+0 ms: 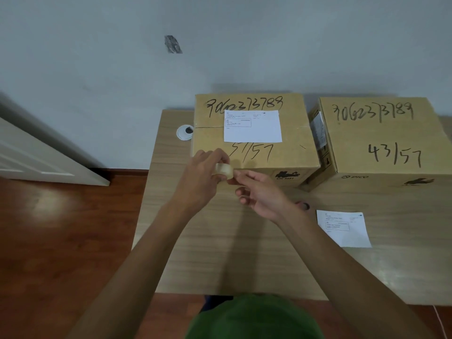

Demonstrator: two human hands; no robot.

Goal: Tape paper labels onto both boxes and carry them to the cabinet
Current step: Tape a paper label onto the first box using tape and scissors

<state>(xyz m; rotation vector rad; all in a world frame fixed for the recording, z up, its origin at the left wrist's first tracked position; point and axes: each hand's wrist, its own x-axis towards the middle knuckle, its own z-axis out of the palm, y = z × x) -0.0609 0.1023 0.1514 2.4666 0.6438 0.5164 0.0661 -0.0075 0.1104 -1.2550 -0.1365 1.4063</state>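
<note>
The left hand [204, 167] grips a small roll of clear sticky tape [223, 171] with its fingers curled around the ring, just in front of the near edge of the left brown cardboard box [288, 133]. The right hand [259, 192] pinches at the side of the roll, probably at the free end of the tape, though the strip itself is too thin to see.

The roll is light and stiff, so I think it is best held by the ring while the other hand pulls. The strip will be soft and will stick to itself easily.

A white paper label [253, 126] lies flat on top of the left box; whether it is fixed I cannot tell. A second white paper label [343, 228] lies on the wooden tabletop [195, 241], near the right brown cardboard box [381, 135]. This paper is thin and may slide.

Both boxes are closed, so their contents and weight are hidden; I would lift them from the bottom edges.
</note>
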